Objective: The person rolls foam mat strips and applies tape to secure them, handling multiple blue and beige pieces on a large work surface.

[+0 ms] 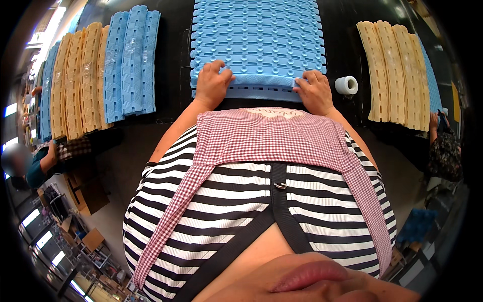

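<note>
A light blue plastic mat (256, 48) with rows of round studs and short slots lies in front of me. Along its near side runs a raised strip (259, 80) with a lined pattern, above a second slotted blue edge; whether that is a fold or another mat beneath, I cannot tell. My left hand (213, 84) grips the strip at its left end, fingers curled. At the right end my right hand (315, 90) holds it too, with thumb and fingers bent around the edge. The fingertips of both hands are partly hidden.
A white tape roll (346, 85) stands beside my right hand on the black table (173, 75). Bundled blue mats (132, 60) and tan mats (80, 83) lie to the left, more tan mats (395, 75) to the right. Other people (445, 151) are at both sides.
</note>
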A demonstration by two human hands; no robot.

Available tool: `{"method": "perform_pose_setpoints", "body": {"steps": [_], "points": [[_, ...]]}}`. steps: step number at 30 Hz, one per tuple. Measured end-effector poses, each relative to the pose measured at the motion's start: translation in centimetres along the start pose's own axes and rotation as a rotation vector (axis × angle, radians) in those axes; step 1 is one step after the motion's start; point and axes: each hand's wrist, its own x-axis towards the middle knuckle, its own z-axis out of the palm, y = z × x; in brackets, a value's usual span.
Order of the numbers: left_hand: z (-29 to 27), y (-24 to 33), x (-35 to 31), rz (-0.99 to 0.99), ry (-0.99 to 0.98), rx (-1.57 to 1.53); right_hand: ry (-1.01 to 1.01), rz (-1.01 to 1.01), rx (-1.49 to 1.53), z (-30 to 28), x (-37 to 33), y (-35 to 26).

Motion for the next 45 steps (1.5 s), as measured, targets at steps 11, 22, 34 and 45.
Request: {"method": "perform_pose_setpoints", "body": {"steps": [11, 22, 34, 45], "points": [[-0.5, -1.7, 2.8, 0.044, -0.084, -0.15, -0.121, 0.189, 0.124, 0.9, 3.1, 2.9], [-0.1, 1.0, 2.2, 0.001, -0.086, 0.063, -0.093, 0.16, -0.106, 2.4, 0.3, 0.3], [4.8, -2.7, 14.9, -0.354, -0.39, 0.075, -0.023, 0.208, -0.251, 8.3, 10.3, 8.7], [7.7, -6.5, 20.2, -0.13, -0.138, 0.095, 0.066, 0.179, -0.156, 7.5, 10.8, 5.0]]}}
